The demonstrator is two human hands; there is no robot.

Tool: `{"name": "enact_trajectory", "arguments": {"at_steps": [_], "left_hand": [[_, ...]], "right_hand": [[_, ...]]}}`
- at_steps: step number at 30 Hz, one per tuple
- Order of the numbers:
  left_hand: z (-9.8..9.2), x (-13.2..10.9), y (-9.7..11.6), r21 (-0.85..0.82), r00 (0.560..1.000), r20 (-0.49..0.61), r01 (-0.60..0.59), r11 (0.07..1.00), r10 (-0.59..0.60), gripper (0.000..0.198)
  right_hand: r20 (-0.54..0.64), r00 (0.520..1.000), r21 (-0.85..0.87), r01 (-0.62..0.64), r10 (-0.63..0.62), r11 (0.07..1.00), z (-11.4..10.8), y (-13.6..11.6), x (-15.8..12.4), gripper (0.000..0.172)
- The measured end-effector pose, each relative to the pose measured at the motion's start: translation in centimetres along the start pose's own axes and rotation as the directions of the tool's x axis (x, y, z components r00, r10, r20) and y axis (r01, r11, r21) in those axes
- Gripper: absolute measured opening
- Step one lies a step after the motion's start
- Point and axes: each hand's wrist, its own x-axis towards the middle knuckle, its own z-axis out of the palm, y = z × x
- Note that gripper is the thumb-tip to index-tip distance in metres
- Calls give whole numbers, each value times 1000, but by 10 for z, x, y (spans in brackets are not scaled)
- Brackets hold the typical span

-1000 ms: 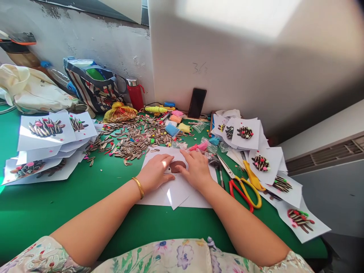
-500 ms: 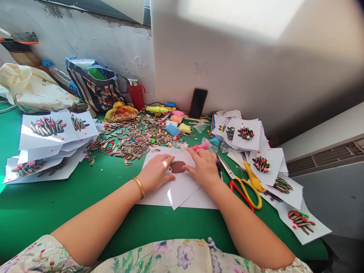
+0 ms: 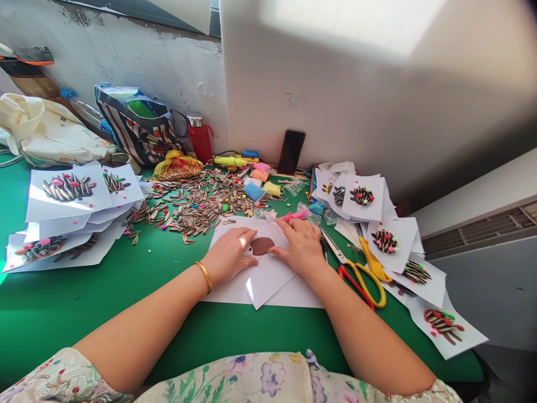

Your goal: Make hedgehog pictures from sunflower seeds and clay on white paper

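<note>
A white sheet [image 3: 264, 280] lies in front of me on other white paper, with a flat brown oval [image 3: 262, 246] on it. The oval has small drawn marks at its left end and lower edge. My left hand [image 3: 230, 253] rests on the paper just left of the oval, thumb apart from the fingers, holding nothing. On the oval's right side my right hand [image 3: 301, 246] lies on the sheet, fingers spread, its thumb tip at the oval's edge. Several striped seeds [image 3: 197, 204] are heaped behind my left hand.
Scissors [image 3: 356, 268] with yellow and red handles lie right of my right hand. Decorated cards are stacked at left [image 3: 69, 196] and right [image 3: 388, 240]. Farther back are clay packets [image 3: 254, 191], a phone [image 3: 292, 152], a red bottle [image 3: 201, 140] and a striped bag [image 3: 138, 126].
</note>
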Motion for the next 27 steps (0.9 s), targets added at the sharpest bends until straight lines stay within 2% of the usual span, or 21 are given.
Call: {"name": "enact_trajectory", "arguments": {"at_steps": [4, 13, 20, 25, 27], "left_hand": [[0, 0, 1, 1, 1000, -4, -2, 1000, 2, 63], [-1, 0, 1, -11, 1000, -3, 10, 1000, -10, 62], [-1, 0, 1, -8, 1000, -2, -25, 1000, 25, 62], [-1, -1, 1, -26, 998, -20, -56, 998, 55, 59], [-1, -1, 1, -23, 998, -22, -58, 998, 58, 59]], "right_hand": [[14, 1000, 6, 11, -11, 1000, 4, -2, 0, 76], [-21, 999, -13, -42, 42, 999, 0, 3, 0, 65], [-15, 1000, -10, -14, 14, 1000, 4, -2, 1, 69], [-36, 998, 47, -40, 42, 998, -7, 2, -1, 46], [-2, 999, 63, -36, 36, 997, -15, 3, -5, 40]]}}
